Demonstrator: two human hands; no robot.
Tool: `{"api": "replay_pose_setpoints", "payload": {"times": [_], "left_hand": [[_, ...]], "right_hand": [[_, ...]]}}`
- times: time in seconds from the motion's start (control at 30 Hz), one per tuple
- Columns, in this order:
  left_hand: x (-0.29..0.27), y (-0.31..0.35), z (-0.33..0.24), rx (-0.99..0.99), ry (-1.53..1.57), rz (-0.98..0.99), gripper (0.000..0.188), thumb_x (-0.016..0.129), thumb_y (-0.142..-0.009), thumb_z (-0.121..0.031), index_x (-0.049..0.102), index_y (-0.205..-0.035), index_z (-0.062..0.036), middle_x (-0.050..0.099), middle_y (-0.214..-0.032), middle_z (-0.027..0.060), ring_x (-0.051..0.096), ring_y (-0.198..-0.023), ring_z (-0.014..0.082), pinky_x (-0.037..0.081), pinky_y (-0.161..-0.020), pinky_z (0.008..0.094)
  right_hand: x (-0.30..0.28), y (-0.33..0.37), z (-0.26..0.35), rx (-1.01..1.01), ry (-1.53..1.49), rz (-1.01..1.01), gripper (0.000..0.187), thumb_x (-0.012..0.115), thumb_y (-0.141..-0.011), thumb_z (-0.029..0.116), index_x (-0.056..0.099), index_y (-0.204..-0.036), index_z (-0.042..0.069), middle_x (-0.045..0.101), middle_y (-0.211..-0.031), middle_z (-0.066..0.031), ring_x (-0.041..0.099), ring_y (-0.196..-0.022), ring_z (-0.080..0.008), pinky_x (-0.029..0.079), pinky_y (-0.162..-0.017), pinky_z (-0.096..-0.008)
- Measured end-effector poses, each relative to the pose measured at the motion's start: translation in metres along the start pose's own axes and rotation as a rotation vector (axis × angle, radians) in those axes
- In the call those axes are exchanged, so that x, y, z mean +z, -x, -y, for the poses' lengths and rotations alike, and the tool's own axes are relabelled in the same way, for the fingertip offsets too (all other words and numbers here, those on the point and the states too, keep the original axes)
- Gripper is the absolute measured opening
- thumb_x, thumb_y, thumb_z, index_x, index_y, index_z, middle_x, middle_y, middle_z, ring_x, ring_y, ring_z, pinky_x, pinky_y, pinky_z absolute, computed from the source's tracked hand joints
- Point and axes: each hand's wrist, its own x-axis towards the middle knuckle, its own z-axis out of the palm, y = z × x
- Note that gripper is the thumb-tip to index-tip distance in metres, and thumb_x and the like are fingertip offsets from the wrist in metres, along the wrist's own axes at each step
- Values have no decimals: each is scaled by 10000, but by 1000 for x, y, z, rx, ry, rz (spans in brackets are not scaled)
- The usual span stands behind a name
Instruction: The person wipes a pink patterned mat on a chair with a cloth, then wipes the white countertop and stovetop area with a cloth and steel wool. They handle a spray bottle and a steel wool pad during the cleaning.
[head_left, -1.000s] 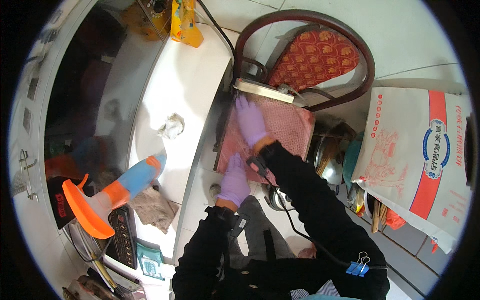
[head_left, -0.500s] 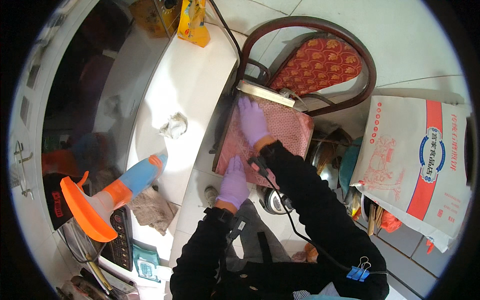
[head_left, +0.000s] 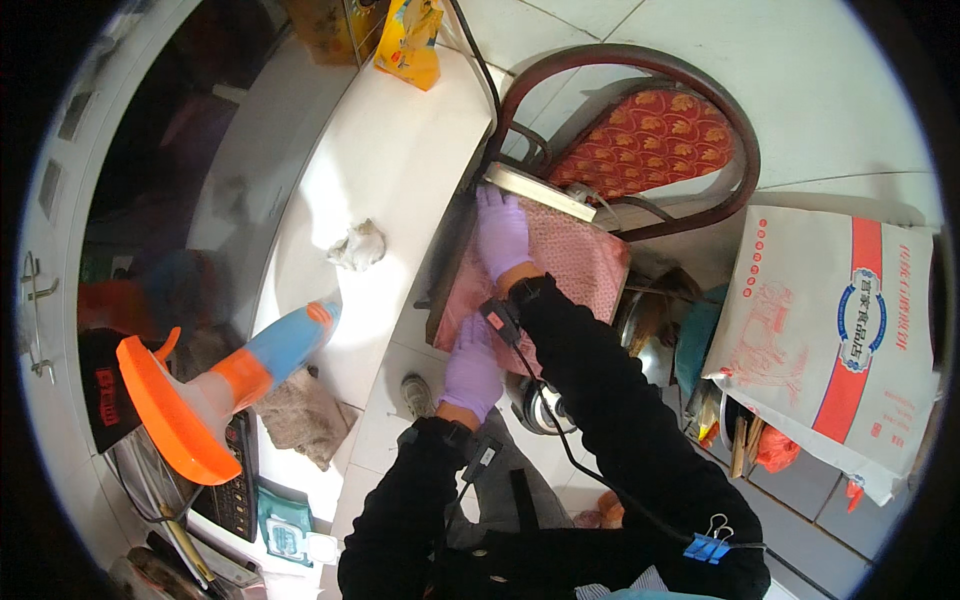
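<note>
Both my hands wear purple gloves and lie on a pink textured cover (head_left: 575, 255) over the seat of a chair (head_left: 735, 130) with a curved dark frame and a red patterned back. My right hand (head_left: 503, 237) rests flat near the far left corner, fingers straight, just below a pale bar-shaped object (head_left: 540, 190) at the seat's back edge. Closer to me, my left hand (head_left: 471, 372) presses flat on the near left part, fingers stretched forward and close together. Neither hand shows anything in its grasp. Whether the cover is a loose cloth or fixed upholstery, I cannot tell.
Left of the chair, a white counter (head_left: 400, 170) holds a crumpled white wipe (head_left: 357, 246), an orange-and-blue spray bottle (head_left: 240, 380), a grey-brown cloth (head_left: 305, 420) and a wipes pack (head_left: 284, 525). A large paper bag (head_left: 800, 330) stands at the right. A cable (head_left: 570, 450) hangs along my right arm.
The whole view has shifted slightly. Both hands remain flat on the seat, with only small shifts in position.
</note>
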Motion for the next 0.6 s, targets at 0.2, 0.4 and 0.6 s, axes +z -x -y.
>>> {"api": "replay_pose_setpoints", "payload": {"times": [0.2, 0.4, 0.6], "left_hand": [[0, 3, 2, -16, 123, -68, 723, 538, -880, -177, 294, -1494, 114, 262, -1605, 226, 228, -1497, 358, 189, -1221, 399], [2, 0, 3, 15, 35, -61, 732, 545, -874, -185, 296, -1487, 127, 267, -1598, 242, 216, -1499, 359, 174, -1225, 394], [2, 0, 1, 32, -76, -2, 752, 560, -866, -214, 304, -1485, 129, 263, -1599, 244, 204, -1503, 365, 160, -1228, 391]], "right_hand": [[-9, 27, -46, -53, -173, -53, 503, 495, -850, 13, 549, -1349, 19, 587, -1318, -169, 582, -1097, -355, 494, -969, -415], [-4, 13, -19, 33, -63, -118, 482, 480, -876, 28, 545, -1354, 12, 597, -1302, -186, 588, -1108, -355, 482, -981, -417], [-10, 8, -18, -39, -90, -47, 503, 510, -854, 28, 537, -1356, 12, 586, -1316, -169, 585, -1115, -345, 501, -952, -423]]}}
